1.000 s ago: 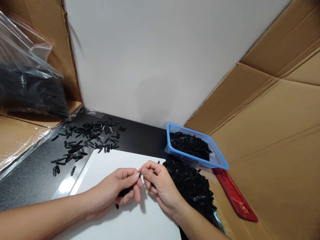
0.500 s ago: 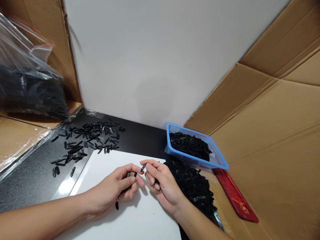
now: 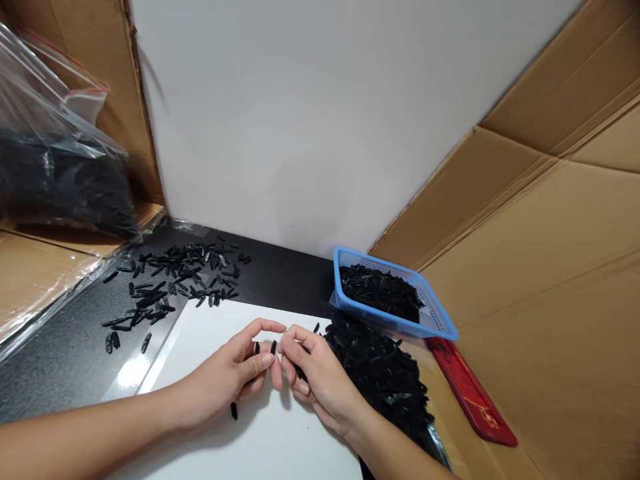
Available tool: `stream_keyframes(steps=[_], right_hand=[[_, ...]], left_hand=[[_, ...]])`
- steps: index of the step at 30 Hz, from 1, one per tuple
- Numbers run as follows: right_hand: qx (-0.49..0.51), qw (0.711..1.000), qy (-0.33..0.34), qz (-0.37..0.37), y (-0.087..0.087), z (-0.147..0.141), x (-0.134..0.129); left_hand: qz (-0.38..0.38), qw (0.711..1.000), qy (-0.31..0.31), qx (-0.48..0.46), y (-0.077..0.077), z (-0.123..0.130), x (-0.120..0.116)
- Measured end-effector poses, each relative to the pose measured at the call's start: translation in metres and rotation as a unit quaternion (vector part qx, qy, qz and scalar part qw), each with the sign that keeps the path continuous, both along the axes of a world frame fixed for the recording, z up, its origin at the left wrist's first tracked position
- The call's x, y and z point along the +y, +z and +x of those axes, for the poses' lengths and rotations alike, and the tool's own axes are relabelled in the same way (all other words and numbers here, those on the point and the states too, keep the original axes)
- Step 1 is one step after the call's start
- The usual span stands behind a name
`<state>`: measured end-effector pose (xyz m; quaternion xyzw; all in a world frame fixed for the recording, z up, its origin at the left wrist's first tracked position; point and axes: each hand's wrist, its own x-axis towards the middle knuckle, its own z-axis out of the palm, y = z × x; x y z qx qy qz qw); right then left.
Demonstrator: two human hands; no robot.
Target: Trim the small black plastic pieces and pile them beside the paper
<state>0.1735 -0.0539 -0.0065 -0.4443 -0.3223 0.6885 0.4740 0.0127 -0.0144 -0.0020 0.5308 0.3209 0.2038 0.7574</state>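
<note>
Over the white sheet [image 3: 270,440], my left hand [image 3: 245,367] holds small black pieces [image 3: 273,347] between its thumb and fingers, its index finger stretched toward the other hand. My right hand [image 3: 317,370] is curled around black pieces [image 3: 302,369], its fingertips close to those of my left hand. A single black piece [image 3: 234,411] lies on the sheet below my left wrist. Another piece [image 3: 317,327] is at the sheet's upper right edge, beside a large black pile [image 3: 385,373].
A blue basket [image 3: 345,299] of black pieces stands at the back right, near a red object [image 3: 470,397]. Scattered black pieces [image 3: 175,267] lie on the dark table at the left. A clear bag [image 3: 65,180] of black material rests on cardboard at the far left.
My right fingers have drawn in toward my left hand and curled more. The piece held at their tips no longer shows there. A piece now shows at the sheet's upper right edge.
</note>
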Motion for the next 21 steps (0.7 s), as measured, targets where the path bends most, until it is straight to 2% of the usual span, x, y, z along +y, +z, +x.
stream_keyframes(steps=[4, 7, 9, 14, 21], right_hand=[[-0.04, 0.999, -0.002, 0.008, -0.0041, -0.0015, -0.0007], [-0.031, 1.0, -0.007, -0.001, -0.0027, 0.0011, 0.0005], [-0.006, 1.0, -0.023, -0.006, -0.0008, 0.0033, 0.0016], [0.045, 0.998, -0.053, 0.001, 0.0016, 0.0065, 0.0031], [0.076, 0.995, -0.058, -0.003, 0.0025, 0.0064, 0.0026]], left_hand=[[0.029, 0.999, -0.026, 0.02, 0.0044, -0.0005, -0.0026], [0.047, 0.998, -0.033, 0.035, 0.0075, 0.0002, -0.0029], [0.032, 0.999, -0.024, 0.031, 0.0079, 0.0008, -0.0023], [-0.077, 0.996, 0.014, -0.035, 0.0055, 0.0031, -0.0022], [-0.055, 0.998, 0.011, -0.036, 0.0043, 0.0032, -0.0019]])
